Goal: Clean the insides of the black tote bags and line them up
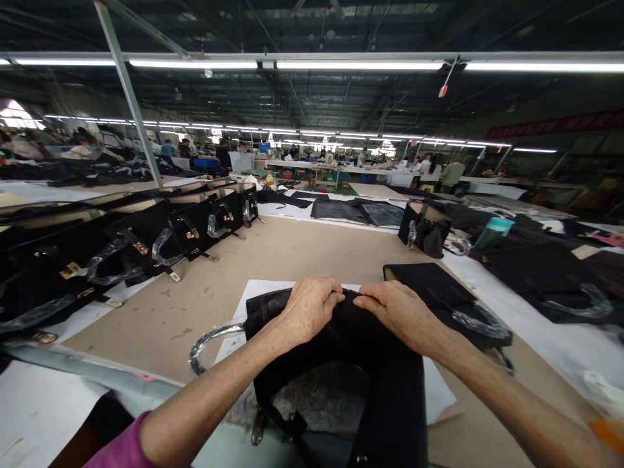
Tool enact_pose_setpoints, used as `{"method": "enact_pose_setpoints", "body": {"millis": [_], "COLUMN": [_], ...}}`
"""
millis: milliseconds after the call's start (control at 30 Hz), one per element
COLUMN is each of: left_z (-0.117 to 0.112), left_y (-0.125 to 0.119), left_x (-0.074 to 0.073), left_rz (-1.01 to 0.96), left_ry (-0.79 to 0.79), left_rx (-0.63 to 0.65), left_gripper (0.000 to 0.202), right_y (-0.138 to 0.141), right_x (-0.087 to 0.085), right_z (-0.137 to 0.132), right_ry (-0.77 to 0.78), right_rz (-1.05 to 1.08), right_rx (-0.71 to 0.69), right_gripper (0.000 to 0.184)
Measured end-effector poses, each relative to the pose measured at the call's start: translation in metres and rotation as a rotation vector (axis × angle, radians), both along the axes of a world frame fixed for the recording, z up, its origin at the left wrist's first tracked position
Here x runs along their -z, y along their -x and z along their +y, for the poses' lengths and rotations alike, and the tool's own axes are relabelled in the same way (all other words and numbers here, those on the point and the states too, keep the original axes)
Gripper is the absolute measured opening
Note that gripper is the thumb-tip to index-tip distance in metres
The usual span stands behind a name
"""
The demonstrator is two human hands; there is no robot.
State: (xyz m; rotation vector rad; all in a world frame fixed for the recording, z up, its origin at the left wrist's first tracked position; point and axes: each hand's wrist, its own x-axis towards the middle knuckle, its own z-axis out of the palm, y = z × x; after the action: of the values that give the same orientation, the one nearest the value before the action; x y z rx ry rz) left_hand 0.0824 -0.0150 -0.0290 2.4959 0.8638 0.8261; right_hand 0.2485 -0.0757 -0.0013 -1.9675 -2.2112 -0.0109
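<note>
A black handbag (375, 390) lies open in front of me on a white sheet (253, 289) on the brown worktable. My left hand (309, 309) is closed on the far rim of the bag, fingers curled over its edge. My right hand (400, 312) grips the same rim just to the right, fingertips pinched on the black material. The two hands almost touch. A plastic-wrapped handle (207, 341) curves out from the bag's left side. The bag's grey lining shows below my hands.
A row of finished black handbags (146, 244) with wrapped handles lines the left side. Another black bag (439, 292) lies flat to the right, and one stands upright (424, 234) further back. A teal bottle (494, 231) sits at right. People work at distant tables.
</note>
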Motion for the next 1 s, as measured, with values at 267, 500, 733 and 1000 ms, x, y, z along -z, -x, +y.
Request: {"method": "enact_pose_setpoints", "body": {"millis": [267,500,733,1000], "left_z": [0.007,0.008,0.010,0.004], "left_y": [-0.005,-0.008,-0.009,-0.001], "left_x": [0.009,0.011,0.013,0.003], "left_rz": [-0.012,0.025,0.047,0.078], "left_ry": [-0.084,-0.137,-0.159,-0.071], "left_rx": [-0.047,-0.108,-0.166,-0.169], "left_gripper": [0.008,0.008,0.006,0.010], "right_y": [0.002,0.005,0.009,0.017], "right_x": [0.001,0.000,-0.003,-0.005], "right_z": [0.004,0.004,0.009,0.023], "right_ry": [-0.011,0.004,0.057,0.107], "right_rz": [-0.042,-0.092,-0.066,0.059], "right_rx": [0.002,0.019,0.058,-0.080], "right_gripper": [0.026,0.027,0.019,0.016]}}
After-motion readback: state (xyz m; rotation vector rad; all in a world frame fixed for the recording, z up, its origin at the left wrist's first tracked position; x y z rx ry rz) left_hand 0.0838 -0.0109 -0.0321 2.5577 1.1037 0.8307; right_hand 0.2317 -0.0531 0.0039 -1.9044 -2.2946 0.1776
